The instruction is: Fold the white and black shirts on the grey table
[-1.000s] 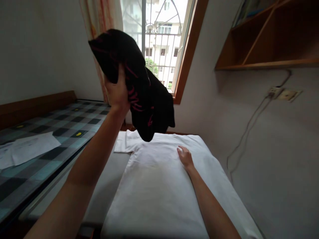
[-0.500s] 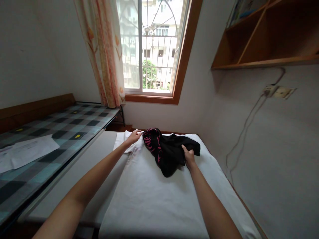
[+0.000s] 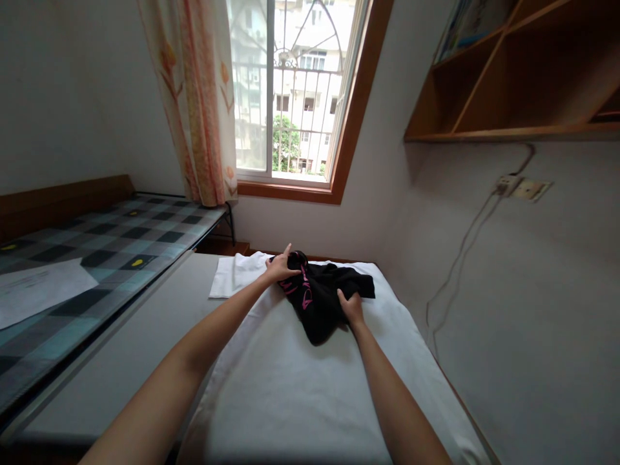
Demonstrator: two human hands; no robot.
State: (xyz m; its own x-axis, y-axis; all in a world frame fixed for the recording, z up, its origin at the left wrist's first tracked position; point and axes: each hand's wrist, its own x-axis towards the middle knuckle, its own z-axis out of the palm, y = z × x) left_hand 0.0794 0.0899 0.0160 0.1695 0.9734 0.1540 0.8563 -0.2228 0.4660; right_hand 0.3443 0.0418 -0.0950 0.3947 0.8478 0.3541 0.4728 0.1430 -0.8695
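A black garment (image 3: 320,310) with pink lettering lies bunched on the white cloth (image 3: 290,400); whether it is a shirt is hard to tell from its folds. At its left end, my left hand (image 3: 281,267) is closed on the edge by the lettering, one finger pointing up. My right hand (image 3: 352,308) grips the near right part, thumb on top and the other fingers mostly hidden beneath the fabric. Just left of my left hand, a folded white piece of cloth (image 3: 227,278) lies at the far edge.
To the left runs a grey board surface (image 3: 140,342), then a bed with a checked mattress (image 3: 159,223) holding paper sheets (image 3: 43,287). A wooden shelf (image 3: 465,134) juts from the right wall above a socket (image 3: 527,189) with hanging cables. Ahead are a window (image 3: 305,129) and curtain (image 3: 203,116).
My left hand has moved right, from beside the garment's left end onto it, and the lettered part is now more folded. My right hand keeps its grip. The view has shifted slightly.
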